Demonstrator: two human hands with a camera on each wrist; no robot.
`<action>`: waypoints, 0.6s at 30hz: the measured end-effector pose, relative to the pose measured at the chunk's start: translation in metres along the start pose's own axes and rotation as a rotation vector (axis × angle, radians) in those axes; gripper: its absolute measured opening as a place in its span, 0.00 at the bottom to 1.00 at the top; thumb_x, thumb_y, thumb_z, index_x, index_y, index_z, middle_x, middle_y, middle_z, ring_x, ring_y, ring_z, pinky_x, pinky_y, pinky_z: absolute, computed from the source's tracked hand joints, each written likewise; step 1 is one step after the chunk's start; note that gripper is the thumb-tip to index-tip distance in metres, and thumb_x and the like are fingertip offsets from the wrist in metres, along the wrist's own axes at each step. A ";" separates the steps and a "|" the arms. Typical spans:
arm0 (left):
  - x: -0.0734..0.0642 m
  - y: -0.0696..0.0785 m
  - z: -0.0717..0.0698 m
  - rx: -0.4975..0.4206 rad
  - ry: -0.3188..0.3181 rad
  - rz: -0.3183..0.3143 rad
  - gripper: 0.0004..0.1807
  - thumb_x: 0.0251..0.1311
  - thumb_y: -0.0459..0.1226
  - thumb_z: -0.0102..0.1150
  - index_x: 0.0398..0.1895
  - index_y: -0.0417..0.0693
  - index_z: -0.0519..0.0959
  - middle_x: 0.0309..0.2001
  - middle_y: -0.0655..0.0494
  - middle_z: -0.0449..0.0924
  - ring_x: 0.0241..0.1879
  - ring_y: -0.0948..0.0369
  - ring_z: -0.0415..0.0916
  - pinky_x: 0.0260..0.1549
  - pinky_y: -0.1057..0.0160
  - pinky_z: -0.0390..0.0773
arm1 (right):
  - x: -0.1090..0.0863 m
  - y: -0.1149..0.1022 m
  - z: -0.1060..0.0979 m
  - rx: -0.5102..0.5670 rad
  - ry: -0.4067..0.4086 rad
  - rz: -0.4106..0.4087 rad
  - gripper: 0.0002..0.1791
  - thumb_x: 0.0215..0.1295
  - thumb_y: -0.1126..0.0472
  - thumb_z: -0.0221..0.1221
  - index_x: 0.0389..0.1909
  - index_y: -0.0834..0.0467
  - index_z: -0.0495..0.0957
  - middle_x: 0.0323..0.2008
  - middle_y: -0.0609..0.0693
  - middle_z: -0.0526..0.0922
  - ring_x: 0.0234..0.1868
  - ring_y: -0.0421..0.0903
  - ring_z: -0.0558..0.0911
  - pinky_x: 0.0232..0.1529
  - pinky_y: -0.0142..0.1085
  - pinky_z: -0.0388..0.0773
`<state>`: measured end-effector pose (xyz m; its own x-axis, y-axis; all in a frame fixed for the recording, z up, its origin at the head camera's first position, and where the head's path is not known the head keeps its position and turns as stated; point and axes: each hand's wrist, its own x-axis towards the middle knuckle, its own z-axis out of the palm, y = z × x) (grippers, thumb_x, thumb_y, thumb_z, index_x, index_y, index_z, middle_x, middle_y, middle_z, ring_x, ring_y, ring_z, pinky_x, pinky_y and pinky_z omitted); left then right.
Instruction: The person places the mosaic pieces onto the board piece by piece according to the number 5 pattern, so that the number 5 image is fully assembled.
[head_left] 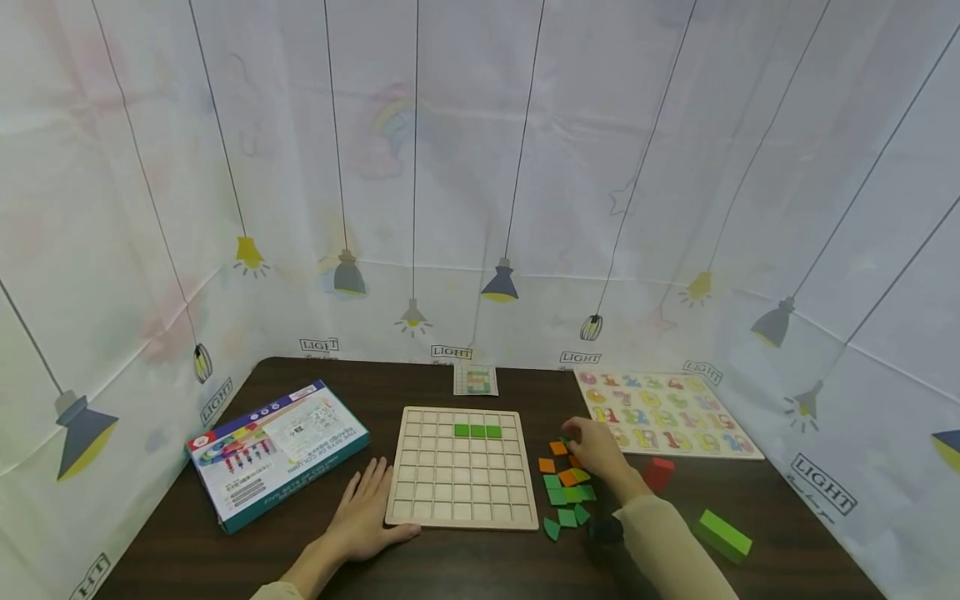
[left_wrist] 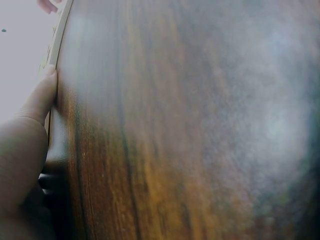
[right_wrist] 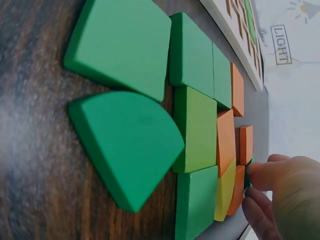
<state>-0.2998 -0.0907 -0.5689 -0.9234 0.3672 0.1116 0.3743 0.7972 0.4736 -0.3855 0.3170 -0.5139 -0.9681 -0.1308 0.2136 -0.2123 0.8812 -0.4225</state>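
Observation:
A wooden grid board (head_left: 465, 527) lies flat, with three green squares (head_left: 477, 431) in a row in its upper cells. My left hand (head_left: 366, 518) rests palm down at the board's left, fingers straight, thumb along its front corner; the left wrist view shows the thumb (left_wrist: 42, 95) against the board's edge. Beyond a cluster of flat blocks, my right hand (head_left: 600, 454) pinches a dark green block (right_wrist: 248, 172), mostly hidden by the fingers. Nearby lie orange squares (head_left: 547, 465), green squares (right_wrist: 120, 45), and a dark green quarter-round block (right_wrist: 127, 140).
At left lies a boxed set (head_left: 277, 450). A small pattern card (head_left: 476, 380) lies behind the board. The number puzzle board (head_left: 675, 408) sits back right, with a red block (head_left: 659, 473) and a long light green block (head_left: 723, 536) in front of it.

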 end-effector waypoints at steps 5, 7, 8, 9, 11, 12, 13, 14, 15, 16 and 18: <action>-0.001 -0.001 0.001 -0.012 -0.001 -0.003 0.61 0.48 0.71 0.51 0.72 0.34 0.51 0.72 0.37 0.45 0.72 0.45 0.37 0.65 0.43 0.39 | 0.002 0.001 0.006 0.006 0.022 -0.047 0.14 0.53 0.74 0.63 0.42 0.63 0.80 0.39 0.56 0.82 0.38 0.50 0.80 0.40 0.46 0.78; -0.002 -0.001 0.002 -0.017 -0.013 -0.003 0.61 0.48 0.72 0.51 0.72 0.34 0.51 0.72 0.37 0.44 0.72 0.45 0.37 0.65 0.42 0.39 | 0.000 0.003 0.008 -0.002 0.035 -0.065 0.14 0.52 0.74 0.63 0.41 0.63 0.80 0.39 0.56 0.82 0.39 0.51 0.80 0.41 0.48 0.78; -0.002 -0.001 0.003 -0.019 -0.019 -0.003 0.61 0.48 0.72 0.50 0.72 0.34 0.51 0.72 0.37 0.44 0.72 0.44 0.37 0.65 0.42 0.39 | 0.000 0.004 0.009 -0.005 0.043 -0.073 0.14 0.52 0.75 0.64 0.41 0.63 0.80 0.39 0.56 0.82 0.39 0.51 0.80 0.41 0.48 0.78; -0.003 -0.001 0.003 -0.023 -0.024 -0.003 0.61 0.48 0.72 0.50 0.72 0.34 0.51 0.72 0.37 0.44 0.72 0.44 0.37 0.65 0.42 0.38 | -0.001 0.005 0.010 -0.010 0.055 -0.083 0.14 0.51 0.75 0.64 0.41 0.64 0.80 0.38 0.55 0.81 0.38 0.51 0.80 0.40 0.48 0.78; -0.003 -0.001 0.004 -0.031 -0.025 0.000 0.62 0.48 0.72 0.51 0.72 0.34 0.51 0.72 0.36 0.44 0.72 0.44 0.37 0.65 0.42 0.38 | -0.002 0.007 0.011 -0.018 0.074 -0.087 0.16 0.51 0.75 0.64 0.42 0.65 0.79 0.38 0.56 0.81 0.37 0.52 0.80 0.37 0.47 0.79; -0.003 -0.001 0.003 -0.034 -0.024 0.001 0.62 0.48 0.72 0.51 0.72 0.34 0.50 0.72 0.36 0.44 0.72 0.44 0.37 0.65 0.42 0.38 | -0.002 0.008 0.012 -0.021 0.080 -0.084 0.16 0.51 0.75 0.64 0.43 0.65 0.78 0.38 0.57 0.80 0.37 0.52 0.80 0.36 0.46 0.79; -0.003 -0.001 0.003 -0.033 -0.021 0.003 0.62 0.48 0.72 0.51 0.72 0.33 0.50 0.72 0.36 0.44 0.72 0.44 0.37 0.65 0.42 0.38 | -0.002 0.009 0.012 -0.019 0.083 -0.072 0.17 0.51 0.75 0.64 0.44 0.66 0.78 0.39 0.58 0.80 0.36 0.52 0.80 0.35 0.46 0.79; -0.002 0.000 0.002 -0.036 -0.017 0.006 0.61 0.48 0.71 0.51 0.72 0.33 0.50 0.72 0.36 0.44 0.71 0.44 0.37 0.65 0.42 0.38 | -0.001 0.010 0.011 -0.014 0.086 -0.059 0.18 0.51 0.74 0.65 0.45 0.67 0.77 0.39 0.58 0.79 0.36 0.53 0.80 0.35 0.45 0.79; -0.002 0.000 0.001 -0.038 -0.013 0.009 0.61 0.48 0.71 0.52 0.72 0.33 0.50 0.72 0.36 0.44 0.71 0.44 0.37 0.65 0.42 0.38 | 0.000 0.010 0.011 -0.012 0.088 -0.047 0.18 0.51 0.74 0.65 0.45 0.67 0.77 0.39 0.59 0.79 0.36 0.53 0.80 0.35 0.45 0.79; -0.002 0.000 0.001 -0.039 -0.010 0.011 0.61 0.48 0.71 0.52 0.72 0.33 0.50 0.72 0.36 0.44 0.71 0.44 0.37 0.65 0.41 0.37 | 0.001 0.011 0.011 -0.009 0.082 -0.029 0.18 0.51 0.74 0.65 0.45 0.68 0.77 0.39 0.59 0.79 0.36 0.53 0.80 0.35 0.45 0.79; -0.001 -0.001 -0.001 -0.034 -0.007 0.013 0.61 0.49 0.71 0.52 0.71 0.33 0.50 0.72 0.36 0.43 0.71 0.44 0.37 0.65 0.42 0.37 | 0.003 0.011 0.010 -0.003 0.076 -0.011 0.17 0.52 0.73 0.64 0.44 0.68 0.77 0.38 0.59 0.80 0.36 0.53 0.80 0.36 0.45 0.79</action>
<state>-0.2989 -0.0923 -0.5685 -0.9179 0.3805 0.1121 0.3829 0.7759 0.5014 -0.3926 0.3222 -0.5265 -0.9527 -0.1057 0.2848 -0.2224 0.8812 -0.4170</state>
